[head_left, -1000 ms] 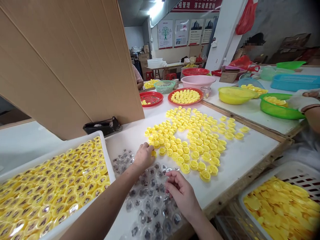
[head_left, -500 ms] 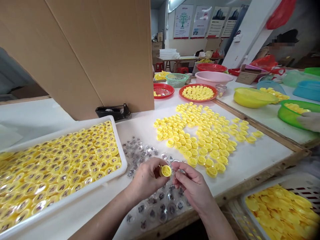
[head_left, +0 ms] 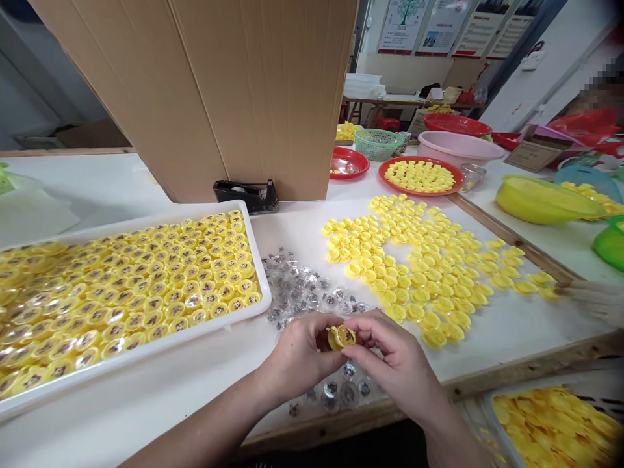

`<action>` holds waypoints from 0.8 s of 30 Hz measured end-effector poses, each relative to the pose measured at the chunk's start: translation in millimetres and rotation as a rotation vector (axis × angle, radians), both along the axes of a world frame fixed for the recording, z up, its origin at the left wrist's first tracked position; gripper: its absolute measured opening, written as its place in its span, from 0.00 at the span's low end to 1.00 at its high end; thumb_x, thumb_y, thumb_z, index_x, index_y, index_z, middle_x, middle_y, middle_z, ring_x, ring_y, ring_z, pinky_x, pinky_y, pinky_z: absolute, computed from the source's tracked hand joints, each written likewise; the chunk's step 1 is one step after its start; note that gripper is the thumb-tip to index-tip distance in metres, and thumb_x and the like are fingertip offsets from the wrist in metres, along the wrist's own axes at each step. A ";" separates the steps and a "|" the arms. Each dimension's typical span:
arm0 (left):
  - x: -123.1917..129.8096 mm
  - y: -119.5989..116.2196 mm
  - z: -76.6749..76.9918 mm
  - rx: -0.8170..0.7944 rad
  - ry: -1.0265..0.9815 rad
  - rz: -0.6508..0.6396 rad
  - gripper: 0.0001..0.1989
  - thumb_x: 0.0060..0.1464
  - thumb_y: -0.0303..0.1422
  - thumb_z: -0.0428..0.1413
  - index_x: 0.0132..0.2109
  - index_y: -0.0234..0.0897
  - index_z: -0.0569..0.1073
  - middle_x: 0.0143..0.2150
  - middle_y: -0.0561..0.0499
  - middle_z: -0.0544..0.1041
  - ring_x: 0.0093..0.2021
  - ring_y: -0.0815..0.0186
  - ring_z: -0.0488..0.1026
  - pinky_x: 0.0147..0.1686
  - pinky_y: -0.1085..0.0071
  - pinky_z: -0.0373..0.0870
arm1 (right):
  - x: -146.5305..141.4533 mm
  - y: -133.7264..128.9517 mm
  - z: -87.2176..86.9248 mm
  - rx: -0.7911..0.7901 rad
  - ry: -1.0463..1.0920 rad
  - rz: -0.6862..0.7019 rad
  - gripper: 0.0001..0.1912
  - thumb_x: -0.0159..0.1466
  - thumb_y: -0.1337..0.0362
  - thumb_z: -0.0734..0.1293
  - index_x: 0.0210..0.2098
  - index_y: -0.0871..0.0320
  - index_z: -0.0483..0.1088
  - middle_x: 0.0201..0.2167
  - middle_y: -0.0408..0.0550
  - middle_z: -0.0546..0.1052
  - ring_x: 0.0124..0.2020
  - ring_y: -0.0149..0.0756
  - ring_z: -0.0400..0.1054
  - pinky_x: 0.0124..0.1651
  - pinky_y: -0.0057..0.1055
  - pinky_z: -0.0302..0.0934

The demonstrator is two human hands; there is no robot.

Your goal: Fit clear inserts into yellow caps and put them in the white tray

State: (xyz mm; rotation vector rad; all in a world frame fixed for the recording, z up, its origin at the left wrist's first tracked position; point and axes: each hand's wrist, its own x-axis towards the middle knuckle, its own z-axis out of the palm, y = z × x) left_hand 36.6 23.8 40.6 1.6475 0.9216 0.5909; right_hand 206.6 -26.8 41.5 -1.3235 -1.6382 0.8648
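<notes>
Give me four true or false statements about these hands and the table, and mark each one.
1. The left hand and right hand together hold a yellow cap. True.
2. The left hand holds a tape dispenser. False: the tape dispenser sits against the cardboard partition, away from both hands.
3. The white tray holds rows of yellow caps. True.
4. The clear round pieces lie inside the white tray. False: the clear round pieces lie on the table beside it.

Head camera, facing forward-down, close above left hand (head_left: pixel 297 357), right hand (head_left: pixel 390 354).
</notes>
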 end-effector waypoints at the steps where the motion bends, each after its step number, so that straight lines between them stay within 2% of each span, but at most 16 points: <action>1: -0.6 -0.8 -0.6 -0.034 -0.035 -0.025 0.11 0.46 0.27 0.56 0.40 0.37 0.76 0.31 0.53 0.74 0.29 0.71 0.67 0.28 0.76 0.61 | 1.1 0.1 4.2 -0.019 -0.034 0.019 0.12 0.60 0.72 0.66 0.41 0.53 0.69 0.38 0.43 0.69 0.36 0.32 0.67 0.38 0.28 0.63; 6: -0.1 -3.8 -5.0 -0.289 -0.201 -0.007 0.10 0.47 0.26 0.56 0.40 0.33 0.74 0.29 0.53 0.74 0.26 0.73 0.66 0.25 0.77 0.61 | 2.3 1.7 19.8 -0.039 -0.155 0.106 0.17 0.60 0.75 0.65 0.46 0.51 0.69 0.37 0.42 0.68 0.34 0.30 0.66 0.36 0.27 0.62; 9: 2.3 -4.1 -6.5 -0.399 -0.315 0.012 0.13 0.44 0.25 0.58 0.41 0.31 0.72 0.33 0.50 0.76 0.31 0.71 0.69 0.28 0.77 0.63 | 1.1 2.7 21.9 -0.015 -0.188 0.111 0.16 0.59 0.76 0.65 0.44 0.52 0.70 0.36 0.43 0.68 0.34 0.31 0.66 0.35 0.27 0.62; 11: 3.3 -4.2 -6.8 -0.421 -0.322 0.011 0.14 0.44 0.26 0.59 0.41 0.31 0.71 0.34 0.49 0.77 0.32 0.70 0.70 0.29 0.77 0.63 | 0.6 2.7 20.7 0.002 -0.203 0.096 0.16 0.58 0.77 0.66 0.42 0.53 0.70 0.36 0.42 0.68 0.33 0.30 0.66 0.35 0.27 0.62; 13: 3.2 -4.5 -6.1 -0.368 -0.253 0.020 0.13 0.45 0.26 0.58 0.41 0.32 0.72 0.34 0.49 0.77 0.30 0.71 0.70 0.28 0.77 0.63 | 0.5 2.0 18.5 0.022 -0.204 0.077 0.16 0.57 0.77 0.66 0.42 0.53 0.70 0.36 0.42 0.69 0.33 0.30 0.66 0.36 0.27 0.63; 18: 0.9 -7.2 2.4 -0.043 0.015 0.066 0.12 0.46 0.25 0.54 0.39 0.37 0.75 0.29 0.54 0.76 0.28 0.71 0.69 0.28 0.76 0.63 | 0.7 -2.7 15.2 0.066 -0.181 0.034 0.16 0.59 0.75 0.65 0.44 0.52 0.70 0.38 0.43 0.70 0.37 0.32 0.69 0.39 0.28 0.67; 24: 0.8 -11.6 9.7 0.050 0.044 0.087 0.14 0.46 0.24 0.52 0.41 0.39 0.75 0.32 0.54 0.77 0.30 0.70 0.71 0.31 0.75 0.65 | -0.3 -8.0 17.7 0.113 -0.206 0.001 0.14 0.61 0.72 0.65 0.45 0.52 0.69 0.39 0.45 0.72 0.36 0.35 0.70 0.39 0.30 0.69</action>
